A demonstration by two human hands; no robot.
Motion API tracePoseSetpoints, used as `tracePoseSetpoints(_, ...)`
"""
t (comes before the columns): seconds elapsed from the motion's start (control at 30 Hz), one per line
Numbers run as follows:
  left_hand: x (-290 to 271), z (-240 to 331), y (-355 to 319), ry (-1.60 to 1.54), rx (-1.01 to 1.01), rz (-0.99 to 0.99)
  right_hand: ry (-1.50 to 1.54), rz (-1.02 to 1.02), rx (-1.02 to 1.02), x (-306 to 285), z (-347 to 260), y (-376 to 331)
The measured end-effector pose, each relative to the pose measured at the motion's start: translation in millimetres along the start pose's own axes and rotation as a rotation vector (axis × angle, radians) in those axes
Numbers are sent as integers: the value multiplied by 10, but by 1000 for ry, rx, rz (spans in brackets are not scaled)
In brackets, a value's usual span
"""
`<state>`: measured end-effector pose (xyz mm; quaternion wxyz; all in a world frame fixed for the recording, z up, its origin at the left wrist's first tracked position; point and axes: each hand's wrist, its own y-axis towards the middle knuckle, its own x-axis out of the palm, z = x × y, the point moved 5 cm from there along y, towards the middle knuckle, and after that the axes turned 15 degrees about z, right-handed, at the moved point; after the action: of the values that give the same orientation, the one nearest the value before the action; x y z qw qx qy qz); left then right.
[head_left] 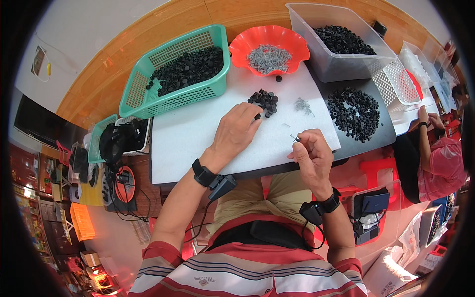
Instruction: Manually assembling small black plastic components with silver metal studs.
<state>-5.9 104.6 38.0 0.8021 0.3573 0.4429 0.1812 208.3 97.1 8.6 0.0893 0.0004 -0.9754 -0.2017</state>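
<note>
On a white sheet (193,138) my left hand (233,127) has its fingertips closed on a small black round plastic piece (257,117). It is beside a little heap of similar black pieces (264,100). To the right, my right hand (314,154) pinches a thin silvery metal part with a dark end (295,138) between thumb and fingers, just above the sheet's near edge. A small pile of thin silvery parts (303,106) lies beyond that hand. One loose thin part (286,125) rests between the two hands.
Behind stand a green basket (173,101) of black pieces, a red scalloped bowl (237,47) of silvery parts and a clear bin (341,69) with more black pieces. A ring of black pieces (354,114) covers the dark board at right. Another person (440,158) sits far right.
</note>
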Motion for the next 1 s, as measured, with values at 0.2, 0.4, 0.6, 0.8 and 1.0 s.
tracePoseSetpoints(0.2, -23, -108, -68, -177, -244, -4, -3, 2, 13, 1, -4, -1)
tracePoseSetpoints(0.4, -40, -203, -132, -301, -484, -49, 12, 6, 16, 0, 11, -2)
tracePoseSetpoints(0.6, -33, -247, -191, -497, -717, -87, 16, 16, 18, 2, 8, 5)
tracePoseSetpoints(0.8, -58, -210, -258, -705, -778, -121, 11, 8, 30, 39, -6, 11)
tracePoseSetpoints(1.0, -95, -93, -295, -902, -908, -139, 8, -4, 32, 81, -22, 4)
